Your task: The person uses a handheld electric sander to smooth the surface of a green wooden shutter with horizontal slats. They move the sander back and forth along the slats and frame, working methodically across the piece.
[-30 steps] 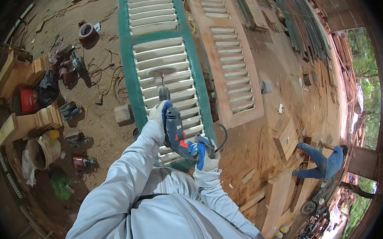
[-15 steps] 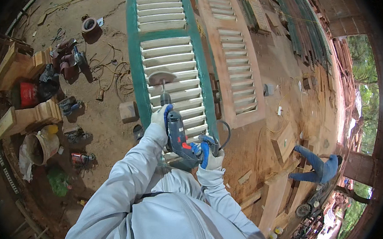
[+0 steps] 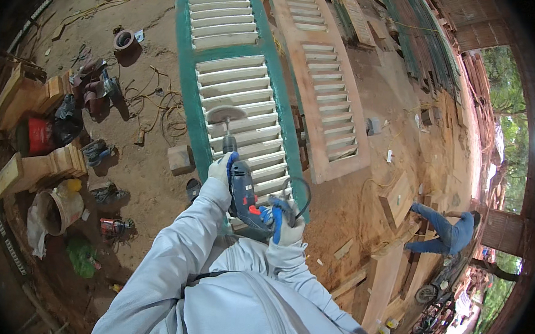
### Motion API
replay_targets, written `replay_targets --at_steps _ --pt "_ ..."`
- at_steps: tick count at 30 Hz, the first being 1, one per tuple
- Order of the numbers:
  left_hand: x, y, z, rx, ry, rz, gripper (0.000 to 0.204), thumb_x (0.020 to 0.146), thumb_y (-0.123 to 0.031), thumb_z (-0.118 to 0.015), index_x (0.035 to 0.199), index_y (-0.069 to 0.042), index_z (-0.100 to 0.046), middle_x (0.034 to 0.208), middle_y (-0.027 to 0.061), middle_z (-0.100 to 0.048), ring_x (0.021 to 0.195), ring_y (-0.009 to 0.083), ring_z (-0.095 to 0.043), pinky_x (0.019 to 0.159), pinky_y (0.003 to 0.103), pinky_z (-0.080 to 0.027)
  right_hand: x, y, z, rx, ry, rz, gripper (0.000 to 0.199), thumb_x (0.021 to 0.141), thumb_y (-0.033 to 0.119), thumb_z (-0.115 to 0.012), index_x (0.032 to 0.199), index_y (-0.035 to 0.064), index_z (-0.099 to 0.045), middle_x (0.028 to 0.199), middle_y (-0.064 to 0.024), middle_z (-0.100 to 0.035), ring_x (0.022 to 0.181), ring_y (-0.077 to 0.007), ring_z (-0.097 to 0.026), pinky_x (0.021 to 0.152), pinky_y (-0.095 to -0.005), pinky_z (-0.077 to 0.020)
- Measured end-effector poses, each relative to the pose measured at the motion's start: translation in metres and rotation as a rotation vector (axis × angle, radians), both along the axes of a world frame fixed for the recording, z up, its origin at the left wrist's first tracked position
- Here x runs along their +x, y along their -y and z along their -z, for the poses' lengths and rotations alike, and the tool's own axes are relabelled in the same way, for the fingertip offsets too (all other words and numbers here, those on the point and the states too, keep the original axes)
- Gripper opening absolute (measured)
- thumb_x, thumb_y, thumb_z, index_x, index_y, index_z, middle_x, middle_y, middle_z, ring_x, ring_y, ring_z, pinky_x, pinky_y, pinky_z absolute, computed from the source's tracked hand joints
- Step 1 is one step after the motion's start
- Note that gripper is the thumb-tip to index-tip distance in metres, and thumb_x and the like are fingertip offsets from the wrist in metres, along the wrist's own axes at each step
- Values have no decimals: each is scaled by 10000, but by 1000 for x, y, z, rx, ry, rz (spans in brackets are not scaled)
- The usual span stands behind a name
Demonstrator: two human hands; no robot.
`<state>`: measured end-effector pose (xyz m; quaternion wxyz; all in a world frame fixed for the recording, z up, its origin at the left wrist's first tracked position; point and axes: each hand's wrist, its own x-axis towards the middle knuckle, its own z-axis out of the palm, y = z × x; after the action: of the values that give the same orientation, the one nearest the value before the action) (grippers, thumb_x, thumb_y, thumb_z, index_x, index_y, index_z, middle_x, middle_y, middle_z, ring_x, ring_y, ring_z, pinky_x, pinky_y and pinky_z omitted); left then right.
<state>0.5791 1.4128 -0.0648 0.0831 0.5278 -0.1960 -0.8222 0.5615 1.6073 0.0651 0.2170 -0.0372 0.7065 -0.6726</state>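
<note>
A dark blue power drill with a round sanding disc on its front end is in both my gloved hands. My left hand wraps the drill's front, behind the disc. At the rear, my right hand grips the handle, where a black cord loops out. Below the drill lies a green-framed louvred shutter with pale slats. The disc is over the slats near the left rail; whether it touches them I cannot tell.
A second, bare-wood shutter lies to the right. Tangled cords, a wooden block, and a bucket are on the left. Farther right, a person in blue bends near timber boards.
My right hand and the drill's rear have shifted slightly left and nearer my body, turning the drill a little straighter. The disc has dropped slightly in the picture. Both hands keep their grip.
</note>
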Motion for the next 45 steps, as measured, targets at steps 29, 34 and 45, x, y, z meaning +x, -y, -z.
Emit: replay_targets --at_steps 29,34,45 --pt "-147 -88 7 139 -139 -314 266 847 -404 -680 864 -142 -644 722 50 -656 590 231 -644 585 390 -552 -196 -49 -46 59 130 -278 191 953 52 -562 1105 -40 -632 688 -101 -616 608 -190 -607 764 -446 -587" --pt "-127 -79 10 79 -122 -204 235 877 -361 -667 914 -131 -638 723 42 -635 556 228 -608 544 392 -527 -182 -63 -16 -27 192 -153 183 938 64 -586 1070 -55 -632 664 -119 -623 605 -242 -634 786 -500 -587" --pt "-23 -21 -48 320 -136 -56 288 919 -399 -620 910 -112 -644 769 92 -683 629 293 -663 624 476 -582 -104 -42 13 -138 417 -63 163 896 50 -664 1039 -30 -663 747 -98 -661 626 -189 -644 665 -356 -556"
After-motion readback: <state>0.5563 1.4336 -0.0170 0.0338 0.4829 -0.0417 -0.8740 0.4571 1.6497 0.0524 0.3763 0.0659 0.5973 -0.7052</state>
